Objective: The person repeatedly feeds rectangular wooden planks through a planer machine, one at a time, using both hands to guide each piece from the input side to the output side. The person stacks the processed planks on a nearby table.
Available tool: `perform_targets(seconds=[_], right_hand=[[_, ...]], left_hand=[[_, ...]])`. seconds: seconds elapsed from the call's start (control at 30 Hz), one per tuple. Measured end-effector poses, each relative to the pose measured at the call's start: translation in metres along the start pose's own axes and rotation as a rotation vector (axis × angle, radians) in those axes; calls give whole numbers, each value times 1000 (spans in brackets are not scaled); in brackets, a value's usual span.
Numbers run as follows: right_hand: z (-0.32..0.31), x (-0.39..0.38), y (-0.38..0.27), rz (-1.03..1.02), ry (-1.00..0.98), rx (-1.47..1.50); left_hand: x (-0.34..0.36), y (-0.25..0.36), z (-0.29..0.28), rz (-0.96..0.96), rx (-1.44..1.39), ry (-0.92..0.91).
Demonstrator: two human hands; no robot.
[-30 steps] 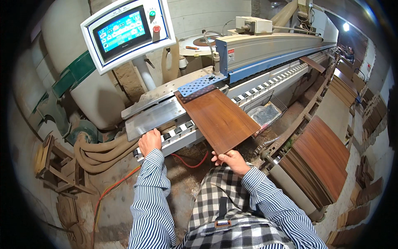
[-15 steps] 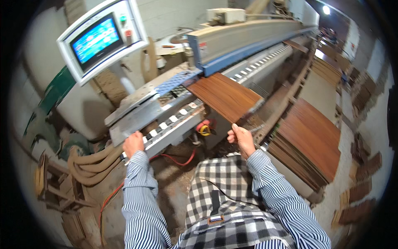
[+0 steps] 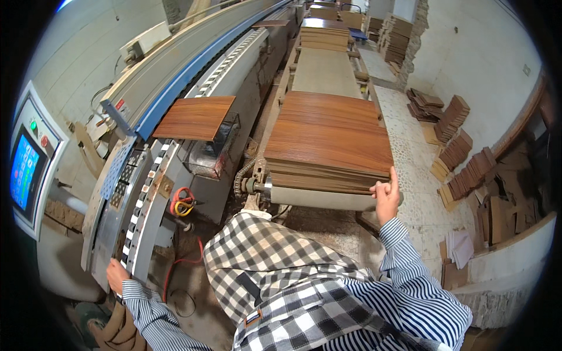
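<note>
My left hand (image 3: pixel 117 276) rests at the near end of the long machine, beside its black-and-white block conveyor chain (image 3: pixel 136 219); its fingers are mostly hidden, so their closure is unclear. With the index finger stretched out and the other fingers loosely curled, my right hand (image 3: pixel 386 198) is at the near right corner of a stack of brown wood-grain boards (image 3: pixel 331 131). It grips no board. Another wood-grain board (image 3: pixel 193 119) lies on the machine, its left edge under the blue-edged beam (image 3: pixel 170 108).
A control panel (image 3: pixel 26 167) stands at far left. The stack sits on a roller conveyor (image 3: pixel 325 73) running away from me. Red-and-yellow handled tools (image 3: pixel 182 202) hang on the machine's side. Several piles of narrow boards (image 3: pixel 468 171) stand on the floor at right.
My view has swung right toward the stack. My right hand has left the edge of the board on the machine and moved to the stack's corner. My left hand stays by the machine's near end.
</note>
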State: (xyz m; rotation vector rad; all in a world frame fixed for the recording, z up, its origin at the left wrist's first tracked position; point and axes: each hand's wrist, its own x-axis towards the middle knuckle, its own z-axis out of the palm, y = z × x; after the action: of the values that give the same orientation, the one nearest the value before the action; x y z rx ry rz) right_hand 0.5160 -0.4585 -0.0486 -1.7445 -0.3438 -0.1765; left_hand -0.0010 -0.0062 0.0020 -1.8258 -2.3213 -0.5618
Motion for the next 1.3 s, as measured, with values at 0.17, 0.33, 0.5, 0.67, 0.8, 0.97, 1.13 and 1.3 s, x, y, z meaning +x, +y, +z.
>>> perform_targets(seconds=[0.17,0.33,0.5,0.67,0.8,0.97,1.13,1.3], right_hand=[[-17,22,13,217,86,58],[-11,17,24,164,135,144],[11,9,-6,606,-168,283],[67,8,-19,781,-377,714],[93,8,-8,623,-440,705],[88,-4,9,592,-528,865],[91,-33,-15,583,-666,888],[146,-58,-55,629,-929,934]], left_hand=[[7,8,1,52,-3,-24],[4,11,-3,56,2,1],[8,1,6,53,-31,7],[5,9,-2,57,45,36],[3,3,-3,35,11,52],[8,-1,12,-39,-8,70],[1,12,-2,-68,-19,89],[-1,12,-5,-64,-33,98]])
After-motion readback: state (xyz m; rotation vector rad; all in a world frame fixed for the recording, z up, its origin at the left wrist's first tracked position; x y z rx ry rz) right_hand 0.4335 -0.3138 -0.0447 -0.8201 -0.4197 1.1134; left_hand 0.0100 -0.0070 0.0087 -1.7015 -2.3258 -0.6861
